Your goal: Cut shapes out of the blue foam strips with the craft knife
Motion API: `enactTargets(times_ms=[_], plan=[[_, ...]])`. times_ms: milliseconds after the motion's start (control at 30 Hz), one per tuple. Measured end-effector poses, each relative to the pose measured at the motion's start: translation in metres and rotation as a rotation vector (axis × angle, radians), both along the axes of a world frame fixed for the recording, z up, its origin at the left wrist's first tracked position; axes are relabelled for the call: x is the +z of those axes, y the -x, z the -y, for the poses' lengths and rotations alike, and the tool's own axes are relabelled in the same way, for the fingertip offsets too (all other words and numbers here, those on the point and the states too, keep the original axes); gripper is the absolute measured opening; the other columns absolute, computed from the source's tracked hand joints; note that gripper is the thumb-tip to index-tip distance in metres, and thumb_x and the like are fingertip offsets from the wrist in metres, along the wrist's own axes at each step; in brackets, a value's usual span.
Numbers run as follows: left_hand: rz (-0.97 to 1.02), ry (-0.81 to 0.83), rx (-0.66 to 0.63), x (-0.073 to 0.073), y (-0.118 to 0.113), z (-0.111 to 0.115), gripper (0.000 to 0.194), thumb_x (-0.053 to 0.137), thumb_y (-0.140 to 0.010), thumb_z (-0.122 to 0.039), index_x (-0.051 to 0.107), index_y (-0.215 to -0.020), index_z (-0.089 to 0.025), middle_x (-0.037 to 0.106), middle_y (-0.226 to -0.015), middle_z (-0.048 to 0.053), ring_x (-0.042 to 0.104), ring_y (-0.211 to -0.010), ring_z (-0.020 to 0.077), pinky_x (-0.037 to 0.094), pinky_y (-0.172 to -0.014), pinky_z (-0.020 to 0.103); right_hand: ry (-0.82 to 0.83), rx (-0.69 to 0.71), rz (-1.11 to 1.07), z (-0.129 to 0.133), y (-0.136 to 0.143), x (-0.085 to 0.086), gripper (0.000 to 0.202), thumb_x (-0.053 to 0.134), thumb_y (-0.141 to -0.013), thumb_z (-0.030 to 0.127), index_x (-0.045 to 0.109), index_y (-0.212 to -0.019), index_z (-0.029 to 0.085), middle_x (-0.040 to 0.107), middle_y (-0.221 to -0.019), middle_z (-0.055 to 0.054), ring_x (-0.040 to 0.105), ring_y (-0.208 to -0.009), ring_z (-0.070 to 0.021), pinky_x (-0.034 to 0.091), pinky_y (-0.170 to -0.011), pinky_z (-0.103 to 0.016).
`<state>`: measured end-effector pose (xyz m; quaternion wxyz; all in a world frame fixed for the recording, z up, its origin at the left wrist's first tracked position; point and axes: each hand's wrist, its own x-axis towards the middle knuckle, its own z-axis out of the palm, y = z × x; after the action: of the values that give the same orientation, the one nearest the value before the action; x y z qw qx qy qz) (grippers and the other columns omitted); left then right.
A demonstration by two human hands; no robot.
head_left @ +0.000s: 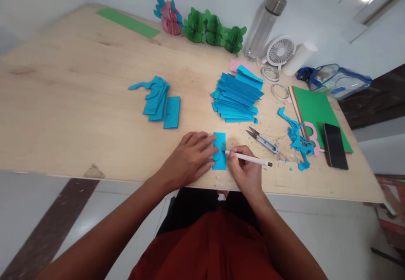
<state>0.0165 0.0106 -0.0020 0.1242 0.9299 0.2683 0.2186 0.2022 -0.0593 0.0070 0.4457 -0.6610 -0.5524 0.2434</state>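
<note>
A small blue paper rectangle (220,162) lies near the front edge of the table, with a curved outline drawn on it. My left hand (191,157) rests flat with its fingers spread, the fingertips on the paper's left side. In my right hand (245,168) is a white pen (253,158), its tip at the paper's right side. Thread snips (262,140) lie just beyond the right hand. Left of the paper are a marked blue folded piece (171,112) and a stack of blue pieces (156,98), partly cut on top.
Behind lies a pile of blue paper strips (237,96). Blue scraps (297,136), a phone (335,146) and green sheets (319,111) are at right. Along the back stand green paper shapes (213,31), a bottle (264,29) and a small fan (281,51). Tape rolls (270,74) lie nearby.
</note>
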Motion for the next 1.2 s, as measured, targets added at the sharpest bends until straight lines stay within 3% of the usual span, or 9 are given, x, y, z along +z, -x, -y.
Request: enactTargets(times_ms=[1200], plan=[[0.015,-0.027,-0.025,-0.006,0.0,-0.001,0.026,0.05,-0.095,-0.026,0.068,-0.113,-0.023,0.057,-0.134,0.014,0.05,-0.122,0.0325,0.039,-0.102,0.054,-0.025,-0.034,0.114,0.015,0.001,0.003,0.013,0.054,-0.091,0.028,0.061,-0.083,0.02,0.061,-0.069,0.002,0.053,-0.058,-0.0117,0.04,-0.054,-0.023]])
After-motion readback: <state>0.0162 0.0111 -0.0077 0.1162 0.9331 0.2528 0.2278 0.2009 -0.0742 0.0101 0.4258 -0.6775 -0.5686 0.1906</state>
